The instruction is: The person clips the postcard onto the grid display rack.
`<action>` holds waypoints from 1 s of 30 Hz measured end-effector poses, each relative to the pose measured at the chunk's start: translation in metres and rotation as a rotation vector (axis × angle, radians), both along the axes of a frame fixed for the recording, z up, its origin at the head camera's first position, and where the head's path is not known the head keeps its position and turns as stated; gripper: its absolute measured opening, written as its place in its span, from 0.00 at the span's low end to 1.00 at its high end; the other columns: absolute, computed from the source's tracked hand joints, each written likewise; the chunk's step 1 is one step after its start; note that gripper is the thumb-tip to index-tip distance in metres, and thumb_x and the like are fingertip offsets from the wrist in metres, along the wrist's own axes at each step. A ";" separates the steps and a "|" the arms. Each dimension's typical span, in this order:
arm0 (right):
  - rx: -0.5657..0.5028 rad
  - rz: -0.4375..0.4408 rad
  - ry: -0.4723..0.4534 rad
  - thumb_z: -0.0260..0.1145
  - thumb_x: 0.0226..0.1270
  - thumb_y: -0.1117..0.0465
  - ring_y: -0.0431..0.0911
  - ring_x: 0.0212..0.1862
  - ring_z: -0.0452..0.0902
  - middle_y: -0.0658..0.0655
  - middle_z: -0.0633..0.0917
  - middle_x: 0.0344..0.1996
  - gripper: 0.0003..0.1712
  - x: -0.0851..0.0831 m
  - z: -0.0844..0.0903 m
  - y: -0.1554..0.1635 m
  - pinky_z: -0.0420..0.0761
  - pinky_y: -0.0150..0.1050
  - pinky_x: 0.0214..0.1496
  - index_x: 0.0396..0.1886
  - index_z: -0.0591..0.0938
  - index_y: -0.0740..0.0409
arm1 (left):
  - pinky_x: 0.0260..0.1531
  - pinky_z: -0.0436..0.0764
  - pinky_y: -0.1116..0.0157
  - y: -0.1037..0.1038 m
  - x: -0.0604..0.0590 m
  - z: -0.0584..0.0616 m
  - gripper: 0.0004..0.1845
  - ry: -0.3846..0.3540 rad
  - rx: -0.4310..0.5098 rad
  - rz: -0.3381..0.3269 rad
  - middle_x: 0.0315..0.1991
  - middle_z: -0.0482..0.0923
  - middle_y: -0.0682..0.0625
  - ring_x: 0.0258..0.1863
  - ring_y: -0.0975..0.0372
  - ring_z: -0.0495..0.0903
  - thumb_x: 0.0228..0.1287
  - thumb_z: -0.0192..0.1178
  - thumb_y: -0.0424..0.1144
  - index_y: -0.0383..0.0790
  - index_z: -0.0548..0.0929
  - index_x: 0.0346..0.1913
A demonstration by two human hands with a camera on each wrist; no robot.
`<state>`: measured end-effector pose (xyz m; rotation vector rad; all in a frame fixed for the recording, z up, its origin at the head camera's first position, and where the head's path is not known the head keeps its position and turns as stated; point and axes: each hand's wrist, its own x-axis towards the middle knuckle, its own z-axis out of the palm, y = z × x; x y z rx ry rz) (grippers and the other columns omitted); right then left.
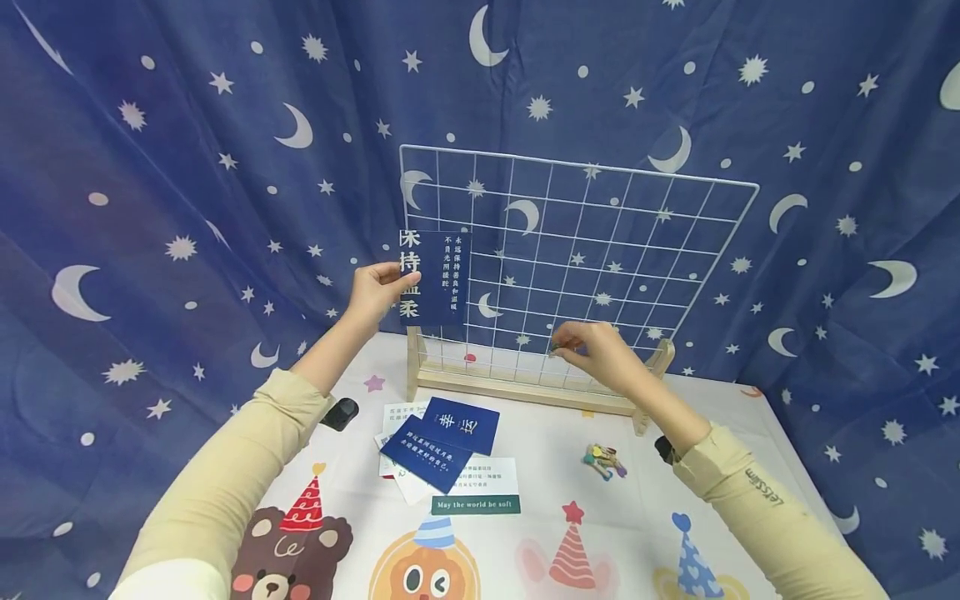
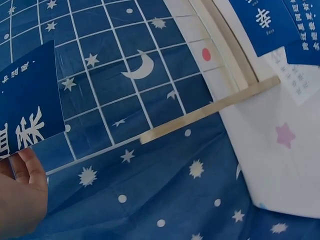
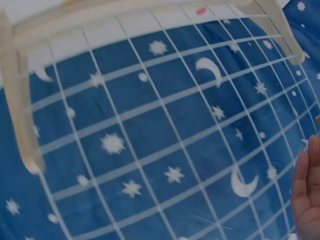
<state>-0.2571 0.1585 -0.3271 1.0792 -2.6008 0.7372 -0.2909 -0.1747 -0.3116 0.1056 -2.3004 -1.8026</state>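
Left grip (image 1: pixel 378 287) pinching card (image 1: pixel 438 279), against grid (image 1: pixel 600 250)

My left arm reaches up and far, and my left hand (image 1: pixel 377 289) is raised with thumb and fingers pinched together. My right arm stretches forward on the right, and my right hand (image 1: pixel 600 350) sits lower, fingertips bunched in a pinch.

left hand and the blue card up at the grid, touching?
Touching. In the head view the left hand pinches the blue card at its left edge; the left wrist view shows the thumb lying on the card's lower corner.
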 end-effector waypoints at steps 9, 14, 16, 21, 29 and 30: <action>-0.032 0.024 0.001 0.66 0.59 0.69 0.52 0.39 0.85 0.62 0.87 0.37 0.10 -0.005 0.041 -0.021 0.84 0.44 0.45 0.41 0.82 0.67 | 0.35 0.74 0.78 0.001 -0.006 0.019 0.25 0.005 -0.024 -0.018 0.58 0.75 0.39 0.42 0.66 0.74 0.63 0.61 0.39 0.30 0.73 0.61; -0.075 0.026 -0.002 0.65 0.60 0.70 0.53 0.40 0.84 0.63 0.87 0.36 0.08 -0.011 0.058 -0.031 0.83 0.45 0.48 0.39 0.82 0.67 | 0.54 0.76 0.66 0.002 -0.011 0.024 0.27 0.001 -0.013 -0.014 0.62 0.72 0.39 0.57 0.55 0.74 0.64 0.60 0.40 0.30 0.70 0.63; -0.091 0.015 0.009 0.65 0.60 0.71 0.53 0.39 0.84 0.63 0.87 0.36 0.08 -0.014 0.066 -0.035 0.83 0.45 0.47 0.39 0.82 0.67 | 0.63 0.71 0.61 0.002 -0.012 0.026 0.28 0.000 -0.015 -0.007 0.64 0.70 0.38 0.63 0.53 0.70 0.65 0.60 0.39 0.30 0.69 0.64; -0.142 -0.010 0.025 0.64 0.61 0.70 0.54 0.40 0.84 0.65 0.86 0.38 0.10 -0.026 0.088 -0.049 0.83 0.44 0.46 0.42 0.82 0.69 | 0.68 0.65 0.59 0.000 -0.016 0.031 0.28 -0.003 -0.007 0.029 0.67 0.65 0.39 0.68 0.52 0.64 0.66 0.58 0.39 0.30 0.67 0.65; -0.174 -0.082 -0.005 0.62 0.64 0.69 0.55 0.44 0.83 0.66 0.85 0.42 0.10 -0.046 0.121 -0.070 0.82 0.43 0.49 0.43 0.81 0.69 | 0.68 0.63 0.59 0.001 -0.026 0.030 0.27 0.050 0.023 0.042 0.66 0.66 0.37 0.68 0.51 0.65 0.66 0.58 0.38 0.29 0.68 0.64; -0.174 -0.088 -0.005 0.62 0.64 0.69 0.55 0.44 0.83 0.66 0.85 0.42 0.10 -0.048 0.124 -0.073 0.82 0.43 0.49 0.44 0.81 0.69 | 0.68 0.64 0.59 0.001 -0.027 0.029 0.27 0.054 0.030 0.046 0.66 0.66 0.37 0.68 0.51 0.65 0.66 0.58 0.37 0.29 0.68 0.64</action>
